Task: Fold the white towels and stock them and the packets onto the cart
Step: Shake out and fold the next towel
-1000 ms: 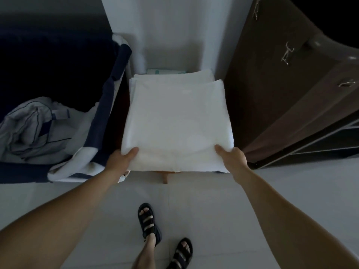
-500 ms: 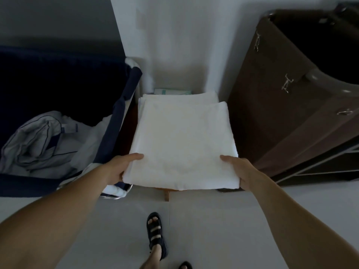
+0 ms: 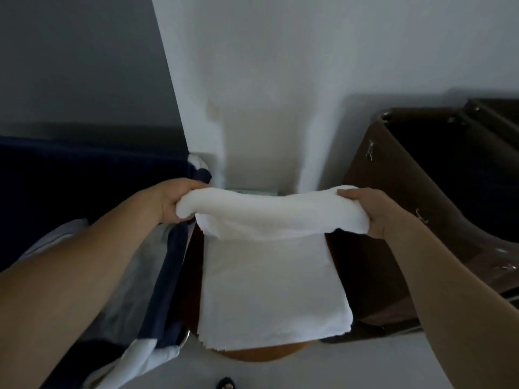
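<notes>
Gripping opposite towel (image 3: 269, 217) edges, left hand (image 3: 171, 200) and right hand (image 3: 370, 211) hold them raised.

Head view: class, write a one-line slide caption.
Left hand and right hand grip a bunched white towel over a flat towel on a wooden stool.

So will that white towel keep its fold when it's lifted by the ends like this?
Probably not: the white towel sags and bunches between the left hand and right hand, so it looks floppy. It seems light, held up by end grips alone. A hand underneath would likely keep the fold.
</notes>
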